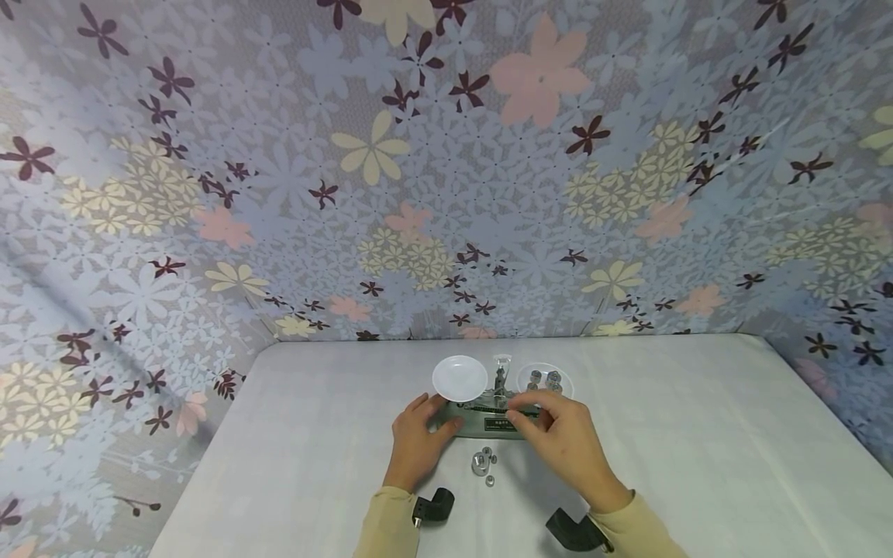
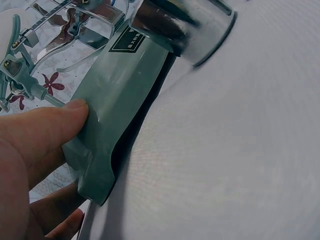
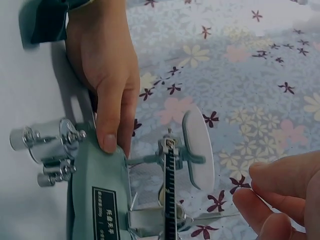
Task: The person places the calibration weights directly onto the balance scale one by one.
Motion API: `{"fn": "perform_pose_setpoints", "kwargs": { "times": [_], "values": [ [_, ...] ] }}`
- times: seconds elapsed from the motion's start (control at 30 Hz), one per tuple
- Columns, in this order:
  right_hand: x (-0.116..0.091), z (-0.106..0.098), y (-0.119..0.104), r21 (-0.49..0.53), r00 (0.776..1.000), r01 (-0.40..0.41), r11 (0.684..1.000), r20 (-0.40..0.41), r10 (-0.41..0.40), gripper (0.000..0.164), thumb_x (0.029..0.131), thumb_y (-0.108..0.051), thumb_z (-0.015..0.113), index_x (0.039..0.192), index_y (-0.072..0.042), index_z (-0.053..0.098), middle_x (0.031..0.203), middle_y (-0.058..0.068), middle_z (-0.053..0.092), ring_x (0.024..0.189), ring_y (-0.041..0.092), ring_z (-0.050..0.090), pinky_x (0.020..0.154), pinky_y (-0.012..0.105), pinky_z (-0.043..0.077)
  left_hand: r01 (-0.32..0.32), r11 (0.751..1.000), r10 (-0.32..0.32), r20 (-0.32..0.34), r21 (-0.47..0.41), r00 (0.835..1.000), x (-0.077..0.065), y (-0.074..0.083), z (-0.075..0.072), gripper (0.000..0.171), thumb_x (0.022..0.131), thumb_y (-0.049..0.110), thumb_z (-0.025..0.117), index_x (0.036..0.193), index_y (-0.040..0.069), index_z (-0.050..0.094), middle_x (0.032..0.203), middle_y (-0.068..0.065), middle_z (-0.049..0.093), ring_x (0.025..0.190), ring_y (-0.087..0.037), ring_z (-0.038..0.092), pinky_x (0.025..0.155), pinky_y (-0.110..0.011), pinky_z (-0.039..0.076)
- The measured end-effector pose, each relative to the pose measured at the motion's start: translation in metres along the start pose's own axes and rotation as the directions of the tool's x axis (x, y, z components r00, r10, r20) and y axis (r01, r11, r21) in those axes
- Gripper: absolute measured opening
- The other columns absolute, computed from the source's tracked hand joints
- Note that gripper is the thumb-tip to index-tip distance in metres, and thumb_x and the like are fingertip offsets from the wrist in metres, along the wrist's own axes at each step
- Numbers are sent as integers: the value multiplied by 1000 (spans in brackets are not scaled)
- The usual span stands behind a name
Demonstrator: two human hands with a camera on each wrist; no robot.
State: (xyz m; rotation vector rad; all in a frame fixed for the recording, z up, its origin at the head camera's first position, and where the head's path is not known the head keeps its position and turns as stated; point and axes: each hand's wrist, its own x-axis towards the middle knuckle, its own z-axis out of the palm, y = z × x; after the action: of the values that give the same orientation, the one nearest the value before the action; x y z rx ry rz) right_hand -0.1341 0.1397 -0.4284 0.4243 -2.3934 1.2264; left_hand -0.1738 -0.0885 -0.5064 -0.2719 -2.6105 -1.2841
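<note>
A green balance scale stands on the white table, its ruled beam running above the base. My left hand grips the left end of the base, thumb on the front and fingers behind. By the beam hovers my right hand; its thumb and forefinger tips are close together, with nothing visible between them and apart from the beam. The left pan is bare. Several metal weights stand on the right pan, partly hidden by the right hand.
In front of the base stand a large metal weight and several small ones, one small weight nearer me. Behind the table hangs a flowered cloth, which also covers both sides.
</note>
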Motion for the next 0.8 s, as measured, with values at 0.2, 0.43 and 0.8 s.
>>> {"fn": "perform_pose_setpoints", "kwargs": {
  "times": [0.2,0.43,0.8],
  "values": [
    [-5,6,-1,40,999,-7,999,34,6,17,82,-10,83,94,-19,77,58,-13,45,47,1,38,42,22,36,-1,1000,1,5,7,1000,0,-1,1,44,89,30,73,129,13,68,129,-11,68,133,-38,49,108,-71,27],
    [-11,13,-1,87,996,-49,995,75,43,20,81,-8,82,93,-23,77,56,-14,44,46,2,37,41,23,36,6,1000,-6,9,16,1000,1,-3,2,44,89,32,73,130,14,68,130,-11,67,134,-38,49,108,-71,26],
    [-16,22,1,128,977,-167,978,158,146,14,82,-10,83,93,-16,78,56,-9,44,47,3,39,42,22,34,13,1000,-14,20,24,1000,1,-7,5,47,90,33,72,133,15,67,132,-9,66,135,-36,48,110,-69,24]
  ]
}}
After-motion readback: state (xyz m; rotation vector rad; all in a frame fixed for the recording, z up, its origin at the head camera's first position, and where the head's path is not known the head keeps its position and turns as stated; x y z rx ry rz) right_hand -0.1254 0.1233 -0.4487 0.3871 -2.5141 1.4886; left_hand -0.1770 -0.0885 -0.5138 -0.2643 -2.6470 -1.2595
